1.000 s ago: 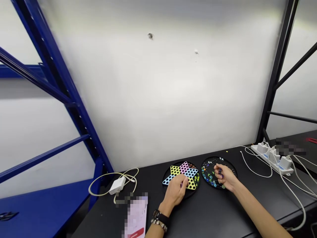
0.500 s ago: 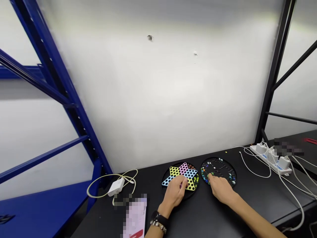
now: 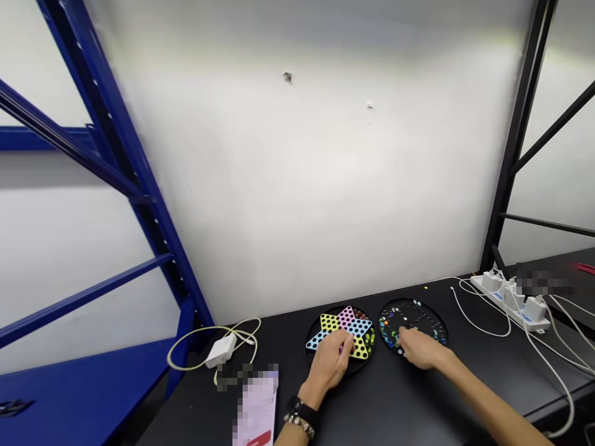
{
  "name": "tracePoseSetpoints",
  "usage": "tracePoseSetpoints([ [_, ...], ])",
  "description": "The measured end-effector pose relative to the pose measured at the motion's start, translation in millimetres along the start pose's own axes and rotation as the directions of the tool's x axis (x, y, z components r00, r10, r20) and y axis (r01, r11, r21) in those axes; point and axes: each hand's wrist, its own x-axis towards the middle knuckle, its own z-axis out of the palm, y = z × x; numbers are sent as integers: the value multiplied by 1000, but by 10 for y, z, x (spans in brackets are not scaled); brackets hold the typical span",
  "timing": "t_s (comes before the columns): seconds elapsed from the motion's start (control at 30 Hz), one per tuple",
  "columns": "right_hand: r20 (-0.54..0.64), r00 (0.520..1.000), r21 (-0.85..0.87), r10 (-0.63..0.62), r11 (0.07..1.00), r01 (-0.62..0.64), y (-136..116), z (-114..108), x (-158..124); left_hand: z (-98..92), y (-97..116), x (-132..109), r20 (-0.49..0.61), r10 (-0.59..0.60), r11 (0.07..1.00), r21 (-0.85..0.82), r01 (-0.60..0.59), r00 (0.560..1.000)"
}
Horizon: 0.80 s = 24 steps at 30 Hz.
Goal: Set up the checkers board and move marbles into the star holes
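Note:
My left hand (image 3: 329,364) is curled over the lower part of a star-shaped Chinese checkers board (image 3: 346,327), its fingertips on the yellow and blue points. Whether it holds a marble is hidden. The star lies on a round black tray, with dark and green marbles in its holes. My right hand (image 3: 418,349) rests at the lower edge of a second round black board (image 3: 411,310), fingers stretched among coloured glass marbles (image 3: 389,328) that ring its rim. A black watch and beaded bracelet circle my left wrist.
A white power strip (image 3: 509,301) with plugs and tangled white cables lies at the right. A white charger (image 3: 220,350) with a looped cable and a blurred pink-white card (image 3: 256,402) lie left. Blue steel shelving (image 3: 106,161) stands left, a black frame (image 3: 515,155) right.
My right hand has gone from a pinch over the board's middle to the lower-left marbles, its fingers now stretched out. My left hand stays over the star. The view has tilted slightly.

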Motion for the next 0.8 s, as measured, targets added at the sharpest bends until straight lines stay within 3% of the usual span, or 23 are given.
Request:
tracePoseSetpoints([
  [0.03,-23,999,235,34,972,-28,35,-53,32,3,-6,-1,-1,2,1000,2,-2,1000],
  [0.07,-23,996,487,85,871,-63,64,-103,62,7,-11,-2,0,5,1000,4,-5,1000],
  [0.13,36,982,859,187,496,-126,97,-177,112,12,-18,-3,2,8,1000,10,-8,1000],
  [0.2,109,968,977,227,154,-146,94,-196,145,14,-20,-2,7,3,1000,14,-3,1000],
  [0.23,122,965,987,233,75,-143,83,-183,156,13,-19,-2,8,0,1000,12,-1,1000],
  [0.27,124,963,988,240,65,-143,69,-160,164,11,-17,-1,8,0,1000,7,0,1000],
  [0.33,113,963,959,246,227,-170,36,-93,169,4,-10,0,5,0,1000,-8,0,1000],
  [0.4,50,976,819,212,550,-161,-2,-23,151,-4,0,1,0,-1,1000,-15,1,1000],
  [0.47,-57,991,518,122,852,-75,-53,39,106,-12,12,2,-2,-3,1000,-15,3,1000],
  [0.5,-100,993,328,64,944,-28,-86,68,74,-16,18,2,-4,-4,1000,-16,4,1000],
  [0.57,-114,993,-30,-28,999,24,-163,124,7,-21,26,2,-4,-3,1000,-23,3,1000],
  [0.63,-74,995,-280,-69,959,45,-241,178,-45,-23,28,2,-7,-4,1000,-30,4,1000],
  [0.7,-35,995,-407,-90,911,68,-300,220,-70,-23,25,2,-5,-6,999,-34,6,1000],
  [0.8,-11,994,-450,-107,889,91,-326,244,-63,-16,10,2,-1,-13,999,-34,13,1000],
])
